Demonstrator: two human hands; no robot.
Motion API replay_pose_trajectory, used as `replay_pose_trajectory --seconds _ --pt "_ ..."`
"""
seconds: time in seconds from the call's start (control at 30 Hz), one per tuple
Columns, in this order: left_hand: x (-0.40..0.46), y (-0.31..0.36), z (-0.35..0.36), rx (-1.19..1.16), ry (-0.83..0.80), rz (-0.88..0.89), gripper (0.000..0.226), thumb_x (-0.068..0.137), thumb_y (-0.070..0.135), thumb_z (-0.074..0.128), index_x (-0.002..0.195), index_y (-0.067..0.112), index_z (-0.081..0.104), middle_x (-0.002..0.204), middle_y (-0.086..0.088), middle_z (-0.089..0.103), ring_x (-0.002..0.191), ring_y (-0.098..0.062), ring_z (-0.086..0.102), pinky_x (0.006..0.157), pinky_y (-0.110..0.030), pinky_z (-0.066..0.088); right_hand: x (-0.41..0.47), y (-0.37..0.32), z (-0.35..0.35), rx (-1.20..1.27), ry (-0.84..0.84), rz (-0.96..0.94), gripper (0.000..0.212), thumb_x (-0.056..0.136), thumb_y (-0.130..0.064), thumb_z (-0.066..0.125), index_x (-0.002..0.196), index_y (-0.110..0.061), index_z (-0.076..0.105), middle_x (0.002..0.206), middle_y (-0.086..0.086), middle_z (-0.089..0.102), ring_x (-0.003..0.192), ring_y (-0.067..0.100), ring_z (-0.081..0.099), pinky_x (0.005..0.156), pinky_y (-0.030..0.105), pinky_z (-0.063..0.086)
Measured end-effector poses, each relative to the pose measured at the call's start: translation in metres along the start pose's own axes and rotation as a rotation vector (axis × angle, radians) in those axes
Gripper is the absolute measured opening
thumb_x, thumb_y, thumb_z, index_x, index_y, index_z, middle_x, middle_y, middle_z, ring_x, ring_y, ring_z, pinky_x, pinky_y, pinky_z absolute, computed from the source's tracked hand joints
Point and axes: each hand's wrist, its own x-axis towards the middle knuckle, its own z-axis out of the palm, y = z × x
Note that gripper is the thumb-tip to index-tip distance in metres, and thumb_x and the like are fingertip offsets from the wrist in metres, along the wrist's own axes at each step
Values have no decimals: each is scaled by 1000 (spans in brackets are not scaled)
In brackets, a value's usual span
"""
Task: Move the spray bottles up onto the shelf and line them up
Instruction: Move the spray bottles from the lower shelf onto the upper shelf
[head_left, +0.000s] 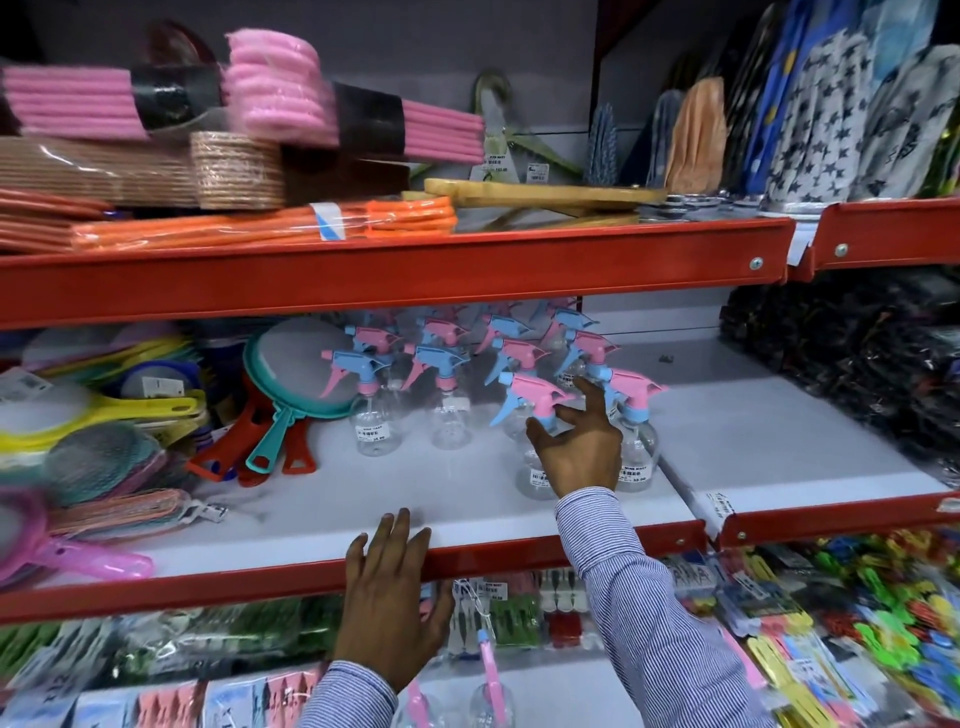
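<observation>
Several clear spray bottles with pink and blue trigger heads stand in rows on the white middle shelf (395, 499). My right hand (576, 447) reaches among the front ones, fingers spread around the neck of a pink-headed bottle (535, 400); a firm grip is not evident. A blue-necked bottle (636, 415) stands just right of that hand. My left hand (389, 587) lies flat on the shelf's red front lip (208, 582), holding nothing. More spray bottles (488, 696) lie on the shelf below, partly hidden by my sleeves.
Red and teal round-framed racket-like items (280, 395) lean left of the bottles, with colourful strainers further left. The upper shelf (395, 270) overhangs with hangers and pink bundles. White shelf surface shows right of the bottles. Packaged clips fill the lower shelf.
</observation>
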Motion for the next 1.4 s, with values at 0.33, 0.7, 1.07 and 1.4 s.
replay_pose_trajectory --seconds 0.33,0.7,1.07,1.4 --pt "-9 -32 -12 42 76 -42 66 83 52 48 136 14 51 147 -11 50 140 -29 39 116 -56 20 -92 35 -48 13 30 -210 26 78 -22 76 97 -25 59 71 -8 67 56 11 63 57 25 50" --pt "-20 -46 -19 31 67 -95 61 82 49 48 133 17 53 146 -11 51 137 -32 43 116 -56 24 -210 147 39 -536 -793 288 55 66 -50 72 108 -19 58 110 4 66 102 26 65 84 34 54" --pt "-24 -54 -22 20 21 -51 63 83 48 48 139 20 46 149 -8 47 139 -29 40 116 -51 25 -170 73 -10 -518 -752 205 27 63 -27 80 87 -18 71 90 6 75 74 19 64 60 17 47" --pt "-23 -53 -27 -30 51 -36 62 82 52 42 133 18 55 142 -10 56 131 -31 50 109 -55 37 -98 -83 -78 -99 -388 -82 29 62 -35 88 77 -15 71 73 -2 74 63 15 67 63 25 55"
